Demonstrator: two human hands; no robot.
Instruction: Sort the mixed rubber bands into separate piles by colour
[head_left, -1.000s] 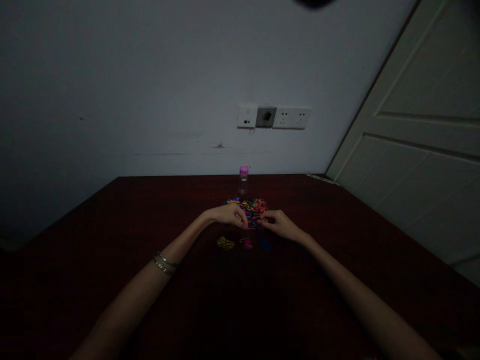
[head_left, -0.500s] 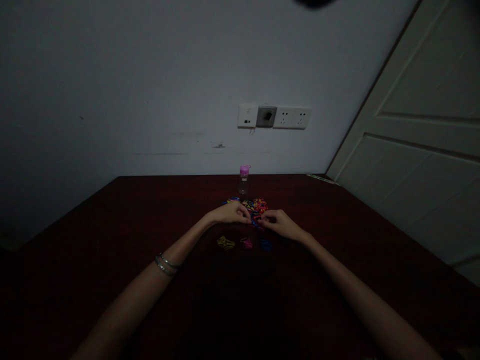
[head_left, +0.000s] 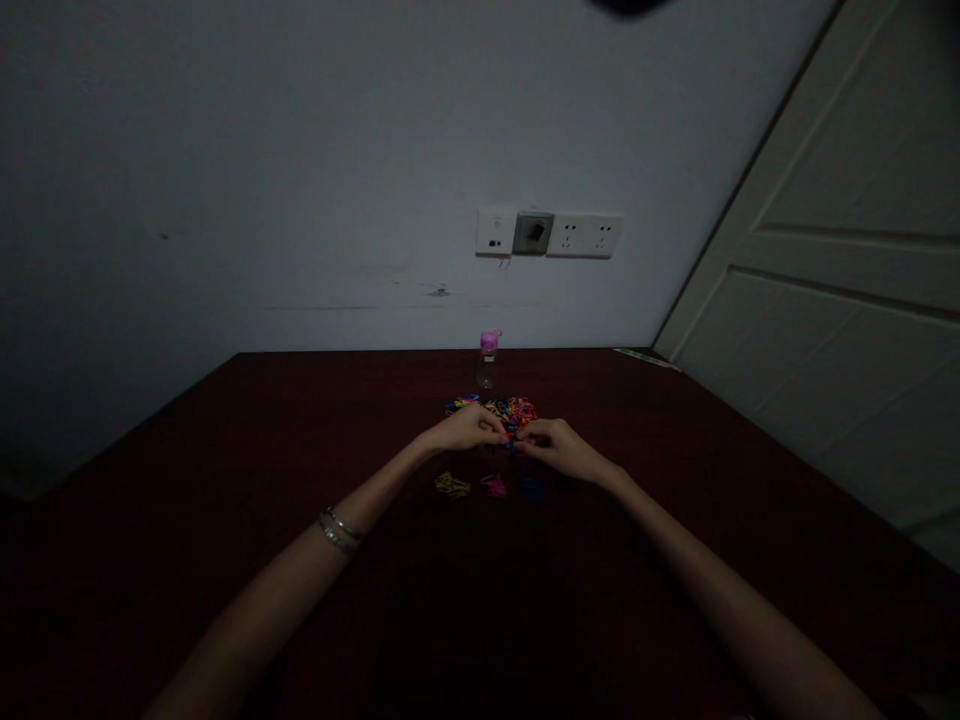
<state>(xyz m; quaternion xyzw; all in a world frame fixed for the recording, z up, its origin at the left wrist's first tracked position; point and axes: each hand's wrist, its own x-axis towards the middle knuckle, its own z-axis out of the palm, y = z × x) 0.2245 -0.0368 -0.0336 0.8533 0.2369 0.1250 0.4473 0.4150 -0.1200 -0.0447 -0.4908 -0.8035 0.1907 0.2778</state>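
A loose pile of small, many-coloured elastic bands (head_left: 521,408) lies on the dark red table. At the pile's near left side, my left hand (head_left: 469,428) has its fingers closed in a pinch. Facing it from the right, my right hand (head_left: 556,446) is pinched too, its fingertips close to the left ones at the near edge of the pile. Whatever is between the fingertips is too small and dark to make out. Nearer to me lie three small groups: yellow bands (head_left: 452,486), pink bands (head_left: 494,486) and blue bands (head_left: 532,489).
Behind the pile stands a clear bottle (head_left: 487,372) with a pink lid. The table (head_left: 337,400) meets a pale wall with a row of sockets (head_left: 585,236). A white panelled door (head_left: 825,300) is on the right, and a thin strip (head_left: 645,358) lies at the far right corner.
My left hand has shifted slightly right, bringing its fingertips closer to my right hand. The right hand has hardly moved, and the three small groups look the same.
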